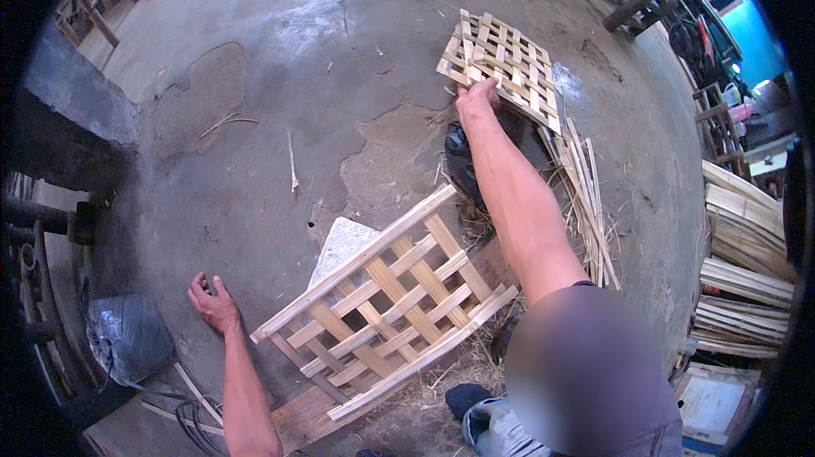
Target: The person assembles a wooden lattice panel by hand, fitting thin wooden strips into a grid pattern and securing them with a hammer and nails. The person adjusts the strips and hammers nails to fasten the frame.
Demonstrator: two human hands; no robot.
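Observation:
My right hand [480, 98], its arm stretched out, pinches the near edge of a small woven bamboo lattice panel [507, 58]. That panel sits over something dark and partly hidden. A larger woven bamboo lattice panel [407, 287], with a long strip along each long side, lies tilted in front of me between my arms. Off its left corner, my left hand [215, 304] hangs over the floor, fingers apart and holding nothing.
Loose bamboo strips [584, 194] lie beside my right forearm. A pale slab [341, 245] pokes out behind the larger panel, and a wooden board [310, 416] lies beneath it. Bundled strips [739, 245] are stacked at right. A plastic-wrapped roll [127, 338] stands at left.

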